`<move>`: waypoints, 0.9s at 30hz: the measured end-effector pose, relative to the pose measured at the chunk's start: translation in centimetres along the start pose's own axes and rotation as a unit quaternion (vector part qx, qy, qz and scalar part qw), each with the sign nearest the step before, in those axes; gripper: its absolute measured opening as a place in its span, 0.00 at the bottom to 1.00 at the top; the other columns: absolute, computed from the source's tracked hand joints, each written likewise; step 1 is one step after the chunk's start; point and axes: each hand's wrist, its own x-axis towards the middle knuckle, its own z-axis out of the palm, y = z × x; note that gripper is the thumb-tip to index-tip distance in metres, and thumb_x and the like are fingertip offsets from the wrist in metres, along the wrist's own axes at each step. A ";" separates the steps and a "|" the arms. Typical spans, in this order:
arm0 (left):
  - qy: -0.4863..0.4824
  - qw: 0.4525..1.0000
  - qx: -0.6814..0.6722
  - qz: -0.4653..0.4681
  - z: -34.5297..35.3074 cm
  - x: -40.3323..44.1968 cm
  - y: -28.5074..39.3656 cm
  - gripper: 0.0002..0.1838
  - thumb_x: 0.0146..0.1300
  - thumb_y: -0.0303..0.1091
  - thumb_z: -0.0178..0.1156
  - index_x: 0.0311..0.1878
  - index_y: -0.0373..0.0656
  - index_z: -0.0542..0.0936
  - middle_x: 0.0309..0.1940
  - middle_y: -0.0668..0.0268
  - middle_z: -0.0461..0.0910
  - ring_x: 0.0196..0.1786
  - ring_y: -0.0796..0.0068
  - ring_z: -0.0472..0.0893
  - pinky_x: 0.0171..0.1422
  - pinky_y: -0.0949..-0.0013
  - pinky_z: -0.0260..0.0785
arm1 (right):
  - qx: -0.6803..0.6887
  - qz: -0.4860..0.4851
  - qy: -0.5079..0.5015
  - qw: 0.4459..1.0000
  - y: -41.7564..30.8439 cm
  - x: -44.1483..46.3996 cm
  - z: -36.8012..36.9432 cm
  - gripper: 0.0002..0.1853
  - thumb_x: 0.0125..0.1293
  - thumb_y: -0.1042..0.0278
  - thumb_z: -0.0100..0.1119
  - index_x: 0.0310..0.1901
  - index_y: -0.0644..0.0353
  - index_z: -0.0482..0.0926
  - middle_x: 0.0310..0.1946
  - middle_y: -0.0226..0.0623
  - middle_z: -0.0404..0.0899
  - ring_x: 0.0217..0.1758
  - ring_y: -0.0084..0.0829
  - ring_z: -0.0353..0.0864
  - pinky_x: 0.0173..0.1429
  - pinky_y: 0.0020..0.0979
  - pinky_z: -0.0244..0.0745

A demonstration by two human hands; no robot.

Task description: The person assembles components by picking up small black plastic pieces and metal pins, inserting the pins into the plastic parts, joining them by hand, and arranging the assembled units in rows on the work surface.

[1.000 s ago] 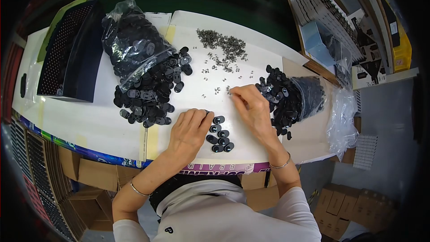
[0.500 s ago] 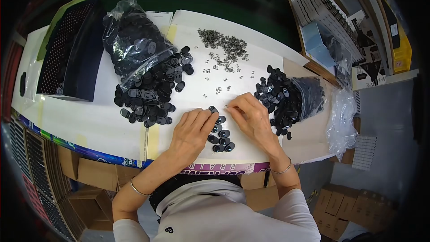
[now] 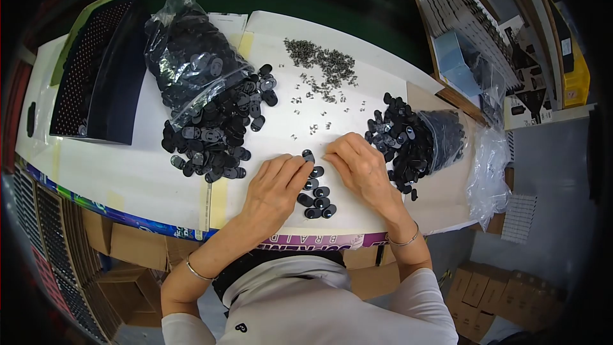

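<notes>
Your left hand point(image 3: 273, 186) is nearer, pinching a black oval piece point(image 3: 308, 155) at its one o'clock, long axis running eleven to five. Your right hand point(image 3: 359, 163) is hovering at the piece's three, fingertips narrow; whether they're holding anything, I cannot tell. Clear bags point(image 3: 191, 48) at the piece's ten and three are containing black pieces.

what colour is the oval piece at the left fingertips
Black: the oval piece shows in the head view.
</notes>
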 end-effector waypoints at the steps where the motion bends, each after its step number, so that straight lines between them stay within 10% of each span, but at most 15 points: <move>1: 0.009 1.000 0.000 -0.002 0.0 0.1 0.0 0.27 0.56 0.20 0.67 0.63 0.31 0.84 0.58 0.56 0.82 0.61 0.54 0.82 0.66 0.53 0.76 | 0.003 -0.002 0.002 1.000 0.0 -0.1 -0.1 0.08 0.65 0.78 0.76 0.44 0.62 0.86 0.38 0.40 0.83 0.39 0.45 0.87 0.43 0.40 0.83; 17: 0.016 1.000 -0.004 -0.011 -0.1 0.4 0.2 0.26 0.55 0.18 0.68 0.60 0.33 0.86 0.58 0.58 0.83 0.60 0.53 0.82 0.63 0.53 0.76 | 0.095 0.041 -0.075 0.992 -1.2 2.4 0.4 0.05 0.71 0.78 0.70 0.45 0.61 0.85 0.39 0.42 0.82 0.38 0.47 0.86 0.41 0.43 0.81; 27: 0.012 1.000 -0.008 -0.015 -0.1 0.1 0.0 0.27 0.56 0.18 0.69 0.62 0.35 0.86 0.61 0.57 0.83 0.62 0.52 0.82 0.66 0.52 0.76 | -0.035 0.025 0.115 0.992 1.6 0.5 -0.5 0.07 0.67 0.83 0.70 0.44 0.65 0.88 0.39 0.45 0.88 0.42 0.49 0.87 0.49 0.45 0.83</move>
